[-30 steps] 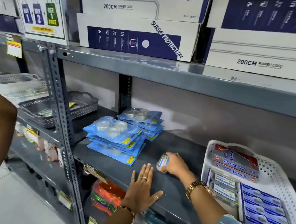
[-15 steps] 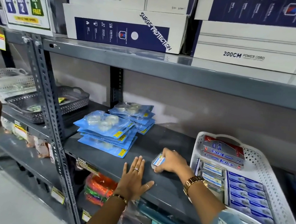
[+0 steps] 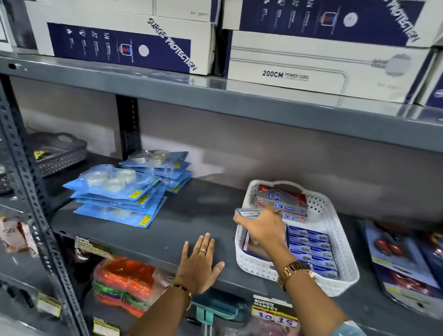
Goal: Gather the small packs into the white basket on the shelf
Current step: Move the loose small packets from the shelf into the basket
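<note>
The white basket point(image 3: 330, 212) stands on the grey middle shelf point(image 3: 180, 234), right of centre. Inside it lie rows of small blue packs point(image 3: 310, 248) and, at the back, red and silver boxes point(image 3: 282, 201). My right hand point(image 3: 263, 228) is shut on a small pack point(image 3: 248, 212) with a blue and white face, held over the basket's left rim. My left hand point(image 3: 200, 265) rests flat on the shelf's front edge, fingers spread, holding nothing.
Two stacks of blue blister packs point(image 3: 121, 195) lie on the shelf to the left. A dark basket point(image 3: 61, 151) sits in the neighbouring bay. Toy cards point(image 3: 407, 258) lie right of the white basket. Large power-cord boxes point(image 3: 119, 36) fill the shelf above.
My right hand has lifted the small pack off the shelf and carried it rightward to the white basket's left rim. My left hand stays flat on the shelf edge. The view shifted right.
</note>
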Demonstrator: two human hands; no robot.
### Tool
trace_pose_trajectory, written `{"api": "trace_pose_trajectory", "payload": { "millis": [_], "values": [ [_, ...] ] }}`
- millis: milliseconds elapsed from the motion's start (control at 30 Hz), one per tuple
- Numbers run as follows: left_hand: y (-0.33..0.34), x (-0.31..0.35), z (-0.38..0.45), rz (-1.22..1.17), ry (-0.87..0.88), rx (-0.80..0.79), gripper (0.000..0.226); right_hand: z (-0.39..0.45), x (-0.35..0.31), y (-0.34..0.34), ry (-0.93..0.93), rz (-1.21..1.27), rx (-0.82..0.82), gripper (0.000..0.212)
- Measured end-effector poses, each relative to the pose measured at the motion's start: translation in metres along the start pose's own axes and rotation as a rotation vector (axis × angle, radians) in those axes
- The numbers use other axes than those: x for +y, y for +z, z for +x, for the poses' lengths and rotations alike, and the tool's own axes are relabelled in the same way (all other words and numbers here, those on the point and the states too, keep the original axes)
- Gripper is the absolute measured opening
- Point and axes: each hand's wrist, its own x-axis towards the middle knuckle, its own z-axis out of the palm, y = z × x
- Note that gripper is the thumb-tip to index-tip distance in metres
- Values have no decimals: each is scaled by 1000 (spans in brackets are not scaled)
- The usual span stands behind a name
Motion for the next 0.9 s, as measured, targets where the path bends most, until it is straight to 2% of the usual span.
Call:
{"api": "trace_pose_trajectory", "payload": {
  "millis": [167,367,433,533,633,700,800,900],
  "values": [
    [2,20,0,-17,44,-7,66,-4,30,-26,62,-152,-155,77],
    [2,21,1,-48,37,-12,67,-9,40,-24,192,-359,-263,116],
    [2,21,1,-43,39,-5,67,-9,40,-22,223,-382,-286,117],
    [4,21,2,-44,40,6,67,-7,40,-21,237,-321,-296,96],
    [5,21,2,-36,39,14,67,-7,42,-22,203,-286,-244,48],
    [5,21,2,-39,40,16,67,-8,41,-22,206,-280,-210,52],
    [5,21,1,-51,39,18,66,-8,40,-20,194,-347,-207,37],
    [5,21,1,-50,39,23,66,-7,41,-17,184,-415,-190,33]
  ]
}}
